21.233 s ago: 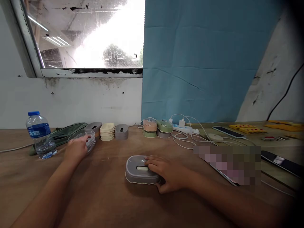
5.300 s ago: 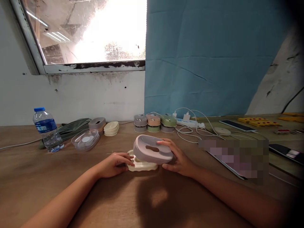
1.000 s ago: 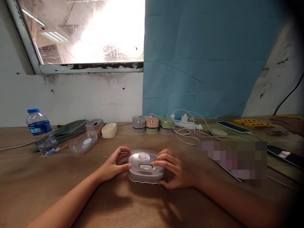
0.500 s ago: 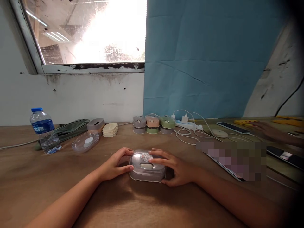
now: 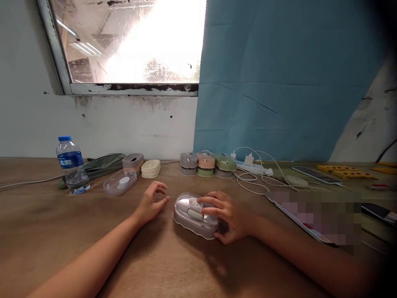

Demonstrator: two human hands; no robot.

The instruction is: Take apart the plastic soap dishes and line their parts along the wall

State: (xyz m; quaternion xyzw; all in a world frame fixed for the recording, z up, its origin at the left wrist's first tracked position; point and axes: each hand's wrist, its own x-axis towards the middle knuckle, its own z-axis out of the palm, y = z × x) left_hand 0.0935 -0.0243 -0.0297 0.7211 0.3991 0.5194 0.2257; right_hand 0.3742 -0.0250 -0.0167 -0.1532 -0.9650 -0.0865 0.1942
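Note:
A grey soap box with a clear lid [image 5: 194, 215] sits on the wooden table [image 5: 62, 231] in front of me. My right hand [image 5: 228, 215] lies over its right end, fingers on the lid and thumb against the side, gripping it. My left hand [image 5: 151, 203] hovers just left of the box, off it, with fingers curled loosely apart and nothing in them. A spare clear lid [image 5: 120, 182] lies further left. Behind it stand a grey box shell [image 5: 132, 160] and a stack of cream trays [image 5: 150, 168].
Three finished boxes, grey [image 5: 188, 163], peach [image 5: 206, 164] and green [image 5: 225, 165], line the back wall. A water bottle [image 5: 71, 165] and green pouch [image 5: 96, 165] stand left. A power strip with white cables [image 5: 252, 169], phones [image 5: 316, 174] and yellow parts [image 5: 344, 171] fill the right.
My left hand has let go of the box and drawn back to the left. The right hand keeps hold and the box has turned slightly. The other person's hand at far right is gone.

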